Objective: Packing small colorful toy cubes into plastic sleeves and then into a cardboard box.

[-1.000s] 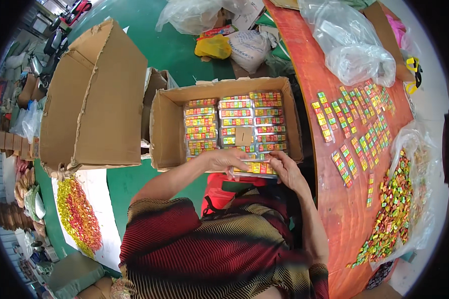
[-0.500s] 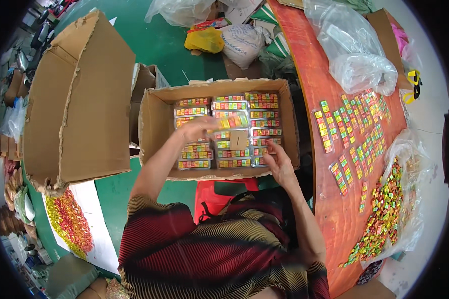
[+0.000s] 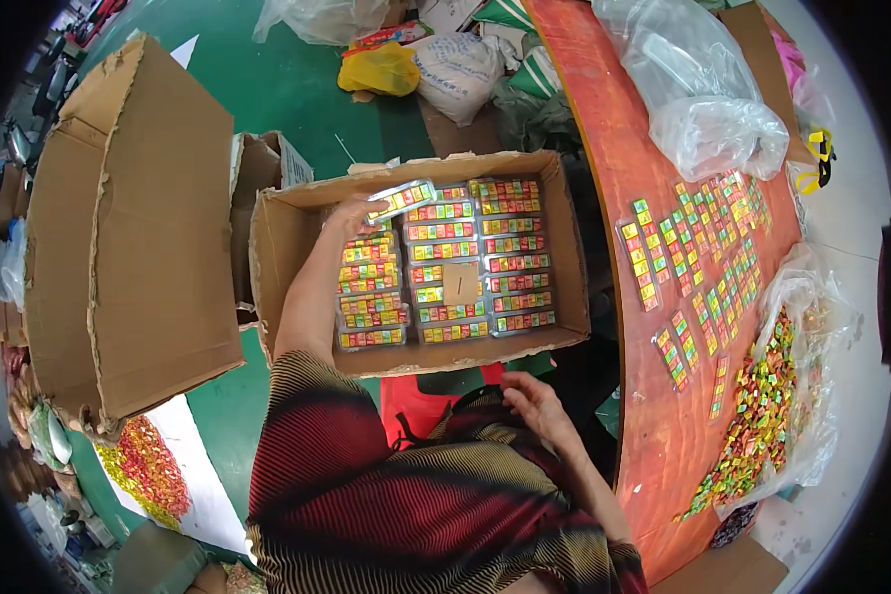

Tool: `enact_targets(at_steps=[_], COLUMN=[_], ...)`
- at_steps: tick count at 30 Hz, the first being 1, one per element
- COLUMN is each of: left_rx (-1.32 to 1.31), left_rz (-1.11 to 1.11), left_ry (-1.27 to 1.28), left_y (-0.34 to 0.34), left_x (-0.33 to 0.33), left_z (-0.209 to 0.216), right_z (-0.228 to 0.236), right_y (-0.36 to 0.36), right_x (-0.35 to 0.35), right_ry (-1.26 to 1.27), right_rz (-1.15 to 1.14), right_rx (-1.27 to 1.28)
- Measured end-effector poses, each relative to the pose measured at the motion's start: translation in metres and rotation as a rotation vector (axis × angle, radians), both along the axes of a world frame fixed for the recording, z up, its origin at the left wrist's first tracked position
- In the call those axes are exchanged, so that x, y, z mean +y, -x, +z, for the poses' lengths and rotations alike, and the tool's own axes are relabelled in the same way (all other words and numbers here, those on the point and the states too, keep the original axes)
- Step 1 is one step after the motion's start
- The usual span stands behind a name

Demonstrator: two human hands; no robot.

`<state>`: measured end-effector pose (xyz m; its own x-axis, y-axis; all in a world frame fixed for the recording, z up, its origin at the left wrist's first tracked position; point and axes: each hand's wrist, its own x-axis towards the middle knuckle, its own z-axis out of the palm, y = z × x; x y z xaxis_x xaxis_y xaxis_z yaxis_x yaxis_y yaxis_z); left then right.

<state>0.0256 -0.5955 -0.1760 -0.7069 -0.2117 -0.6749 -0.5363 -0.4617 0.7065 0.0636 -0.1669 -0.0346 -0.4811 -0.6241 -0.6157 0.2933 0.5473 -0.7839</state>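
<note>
My left hand (image 3: 354, 216) is closed around the end of a clear plastic pack (image 3: 403, 201) filled with small wrapped cubes in yellow, red and green. The pack is tilted over the far left part of an open cardboard box (image 3: 562, 213). Inside the box, similar packs (image 3: 514, 262) lie in three columns. On the middle column rests a small square of brown cardboard (image 3: 460, 284). Outside the box's near edge, my right hand (image 3: 546, 411) hangs with loosely bent fingers and nothing visible in it, close to a red stool (image 3: 416, 401).
At right, an orange-red table (image 3: 653, 436) bears rows of wrapped cubes (image 3: 698, 238), a loose heap of them (image 3: 757, 426) and clear plastic bags (image 3: 713, 109). A tall cardboard box (image 3: 163, 228) stands at left. Sacks (image 3: 458, 74) sit on the green floor beyond.
My left hand has carried the pack away from me and leftward, to the box's far left. My right hand has come out of the box toward me. The view has shifted slightly.
</note>
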Motion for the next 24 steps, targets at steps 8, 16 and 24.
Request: enact_targets(at_steps=[8, 16, 24], left_rx=[0.001, -0.217, -0.406], left_rz=[-0.076, -0.004, 0.236], left_ry=[0.149, 0.400, 0.896], left_y=[0.026, 0.059, 0.078], left_x=[0.011, 0.035, 0.055], left_z=[-0.017, -0.042, -0.079], right_z=[-0.007, 0.005, -0.003], right_y=[-0.018, -0.010, -0.016], right_x=[0.014, 0.008, 0.017], right_ry=[-0.026, -0.082, -0.053], right_rz=[-0.025, -0.054, -0.065], right_rx=[-0.041, -0.052, -0.009])
